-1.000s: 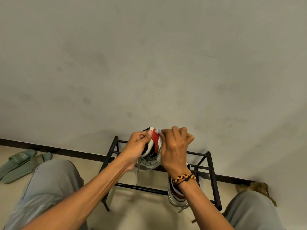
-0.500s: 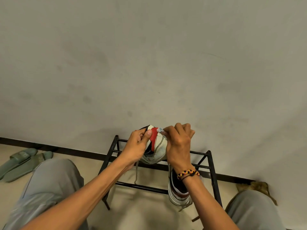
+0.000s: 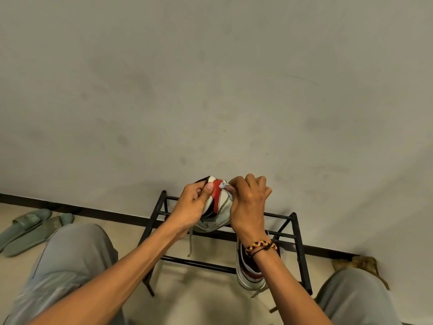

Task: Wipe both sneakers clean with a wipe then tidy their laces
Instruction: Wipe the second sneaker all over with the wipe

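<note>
A white, red and black sneaker [image 3: 220,202] is held up above the rack, heel toward me. My left hand [image 3: 193,205] grips its left side, thumb on the red heel panel. My right hand [image 3: 248,202] has its fingers curled round a small pale wipe [image 3: 223,185] and presses it against the top of the heel. A loose lace [image 3: 191,242] hangs down from the held shoe. The second sneaker [image 3: 248,275] sits on the black metal rack [image 3: 302,254], partly hidden behind my right wrist.
The rack stands against a plain grey wall. Two green slides [image 3: 30,228] lie on the floor at the left. A brownish crumpled thing [image 3: 358,263] lies at the wall's foot on the right. My knees in grey trousers [image 3: 70,266] flank the rack.
Both hands have lifted the sneaker slightly. My right hand has shifted a little rightward along the heel top with the wipe.
</note>
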